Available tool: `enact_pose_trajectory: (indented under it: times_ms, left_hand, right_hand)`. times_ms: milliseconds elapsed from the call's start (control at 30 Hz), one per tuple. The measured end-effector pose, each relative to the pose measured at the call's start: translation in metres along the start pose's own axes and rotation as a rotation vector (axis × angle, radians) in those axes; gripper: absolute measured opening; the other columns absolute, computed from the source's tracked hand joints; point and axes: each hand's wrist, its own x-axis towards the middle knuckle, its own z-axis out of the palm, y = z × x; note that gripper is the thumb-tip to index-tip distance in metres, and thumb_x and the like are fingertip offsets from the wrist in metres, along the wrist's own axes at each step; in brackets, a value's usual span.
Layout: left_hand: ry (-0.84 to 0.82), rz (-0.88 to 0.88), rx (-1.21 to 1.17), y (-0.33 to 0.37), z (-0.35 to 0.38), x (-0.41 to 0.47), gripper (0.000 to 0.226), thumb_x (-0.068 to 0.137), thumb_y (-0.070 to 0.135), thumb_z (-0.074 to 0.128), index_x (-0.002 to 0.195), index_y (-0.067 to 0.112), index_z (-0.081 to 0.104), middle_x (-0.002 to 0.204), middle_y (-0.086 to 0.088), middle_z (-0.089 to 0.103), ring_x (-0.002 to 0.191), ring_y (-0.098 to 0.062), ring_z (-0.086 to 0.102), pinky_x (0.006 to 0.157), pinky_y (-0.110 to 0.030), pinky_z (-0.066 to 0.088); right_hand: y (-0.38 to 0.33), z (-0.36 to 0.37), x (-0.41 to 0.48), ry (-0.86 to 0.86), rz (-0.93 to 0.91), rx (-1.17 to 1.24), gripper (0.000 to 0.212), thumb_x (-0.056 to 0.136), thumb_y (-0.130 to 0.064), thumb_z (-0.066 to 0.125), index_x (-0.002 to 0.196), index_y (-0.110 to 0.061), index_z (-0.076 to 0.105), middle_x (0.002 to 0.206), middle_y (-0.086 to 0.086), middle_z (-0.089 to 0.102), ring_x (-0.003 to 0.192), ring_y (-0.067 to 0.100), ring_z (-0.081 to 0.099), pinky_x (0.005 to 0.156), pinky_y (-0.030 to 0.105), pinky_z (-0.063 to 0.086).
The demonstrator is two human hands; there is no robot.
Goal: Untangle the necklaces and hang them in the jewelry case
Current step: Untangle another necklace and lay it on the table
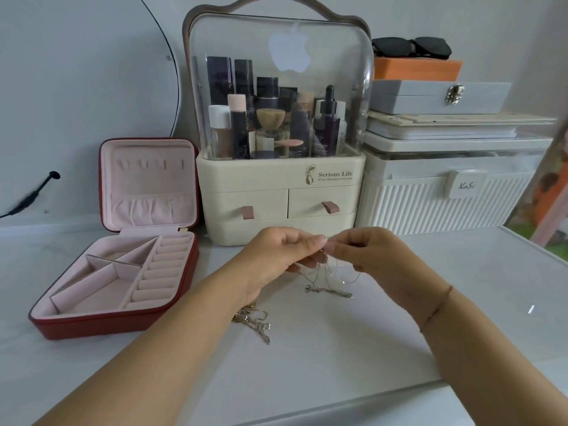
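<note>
Hands at the untangling step. We pinch a fine chain [333,270] between the curled fingertips of the left hand [276,253] and right hand [365,250], just above the table [338,358]. Its loops hang to a pendant [329,292] resting there. A second tangle [255,322] lies beside the left wrist. We judge that slack, gentle pulls serve best. The open jewelry case [116,322] stands at left, its hooks [150,164] bare.

White table [338,358] bears jewelry case [101,325], necklaces [255,324], cosmetics organizer [276,186].
</note>
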Motion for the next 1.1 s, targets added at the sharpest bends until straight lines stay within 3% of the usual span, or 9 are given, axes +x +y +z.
enact_pose_trajectory:
  times_ms: [133,267,333,433,600,867,967,1033,1100]
  left_hand:
    - [0.022,0.011,-0.056,0.002,-0.001,0.001,0.015,0.08,0.026,0.072,0.091,0.017,0.07,0.082,0.004,0.074,0.078,-0.005,0.065,0.07,-0.017,0.046]
    - [0.056,0.043,-0.192,0.004,-0.004,0.003,0.014,0.078,0.025,0.07,0.089,0.016,0.07,0.078,0.003,0.072,0.075,-0.005,0.063,0.068,-0.02,0.042]
    - [0.077,0.049,-0.288,0.003,-0.006,0.004,0.004,0.085,0.017,0.065,0.087,0.016,0.069,0.075,0.001,0.07,0.071,-0.007,0.063,0.065,-0.021,0.042]
    - [0.104,0.022,-0.353,0.002,-0.007,0.006,0.01,0.089,0.012,0.06,0.083,0.016,0.067,0.073,0.003,0.067,0.069,-0.008,0.062,0.063,-0.021,0.042]
    - [0.025,-0.048,-0.458,0.002,-0.004,0.009,0.014,0.083,0.025,0.064,0.072,0.019,0.057,0.072,0.003,0.064,0.065,-0.008,0.06,0.065,-0.025,0.042]
    - [0.058,-0.002,-0.496,0.002,-0.008,0.007,0.02,0.076,0.036,0.063,0.072,0.017,0.059,0.069,0.004,0.058,0.06,-0.006,0.055,0.062,-0.023,0.04]
    - [0.093,0.025,-0.529,0.003,-0.011,0.007,0.021,0.081,0.036,0.062,0.072,0.019,0.057,0.065,0.004,0.054,0.058,-0.008,0.051,0.057,-0.021,0.039]
    - [0.144,0.025,-0.538,0.004,-0.014,0.008,0.021,0.085,0.035,0.061,0.071,0.02,0.055,0.059,0.005,0.052,0.053,-0.009,0.047,0.053,-0.021,0.036]
    - [0.203,0.03,-0.367,0.003,-0.014,0.008,0.025,0.087,0.034,0.06,0.068,0.02,0.054,0.056,0.005,0.048,0.051,-0.01,0.042,0.053,-0.023,0.034]
  right_hand:
    - [-0.017,-0.01,0.01,-0.08,0.012,0.042,0.007,0.084,-0.019,0.071,0.082,-0.015,0.076,0.058,-0.009,0.051,0.064,0.009,0.038,0.069,0.023,0.036]
    - [-0.028,-0.013,0.017,-0.163,0.042,0.145,0.006,0.084,-0.012,0.068,0.086,-0.006,0.07,0.049,-0.013,0.052,0.058,-0.001,0.038,0.058,0.017,0.034]
    - [-0.021,-0.008,0.019,-0.185,0.066,0.265,0.01,0.076,-0.017,0.071,0.08,-0.008,0.068,0.055,-0.009,0.047,0.057,0.004,0.033,0.05,0.016,0.031]
    - [-0.008,0.001,0.02,-0.193,0.094,0.419,0.006,0.071,-0.019,0.071,0.069,-0.014,0.069,0.065,-0.003,0.042,0.057,0.006,0.034,0.047,0.014,0.028]
    - [-0.004,0.003,0.02,-0.212,0.077,0.484,0.015,0.073,-0.02,0.068,0.079,-0.01,0.059,0.072,-0.001,0.046,0.058,0.006,0.039,0.048,0.015,0.029]
    - [0.002,0.005,0.019,-0.216,0.008,0.415,0.011,0.083,-0.023,0.064,0.077,-0.014,0.06,0.073,-0.001,0.043,0.06,0.006,0.039,0.051,0.015,0.032]
    - [0.001,0.002,0.019,-0.178,0.022,0.507,0.012,0.085,-0.022,0.061,0.086,-0.01,0.058,0.08,0.001,0.05,0.059,0.007,0.042,0.05,0.016,0.032]
    - [0.0,-0.002,0.019,-0.133,0.019,0.605,0.031,0.079,-0.025,0.064,0.102,-0.005,0.059,0.083,-0.002,0.056,0.059,0.007,0.041,0.049,0.016,0.032]
    - [-0.002,-0.004,0.019,-0.103,-0.012,0.663,0.039,0.076,-0.024,0.065,0.107,-0.001,0.058,0.089,-0.003,0.059,0.058,0.007,0.041,0.047,0.016,0.032]
